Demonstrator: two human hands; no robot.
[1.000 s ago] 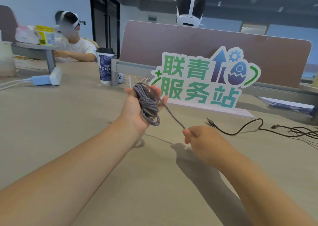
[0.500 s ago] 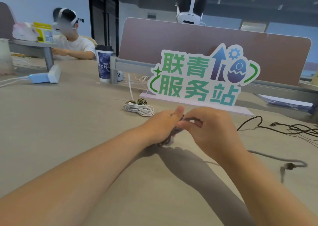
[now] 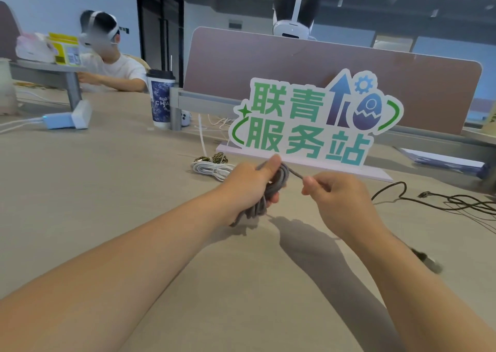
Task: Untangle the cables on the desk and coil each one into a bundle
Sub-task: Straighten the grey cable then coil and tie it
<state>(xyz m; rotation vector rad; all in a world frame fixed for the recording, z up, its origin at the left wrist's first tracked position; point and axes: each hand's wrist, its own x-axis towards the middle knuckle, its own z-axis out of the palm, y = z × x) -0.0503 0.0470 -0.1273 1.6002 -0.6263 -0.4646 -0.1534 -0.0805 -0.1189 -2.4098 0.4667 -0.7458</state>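
Gripped the grey cable coil [image 3: 279, 180] in the left hand [image 3: 249, 188], over the desk [image 3: 107, 190], thumb over the loops. Pinched its free strand [image 3: 295, 174] in the right hand [image 3: 338, 198], close beside, hands not touching. Noted a white cable bundle [image 3: 212, 169] on the desk behind, black cables [image 3: 402, 193] loose at right, a sign [image 3: 308, 121] beyond.

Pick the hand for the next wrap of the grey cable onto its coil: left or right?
Right, probably. The right hand pinches the free strand running off the grey coil, so it can lead it round. The left hand grips the coil itself, thumb on top, as anchor.
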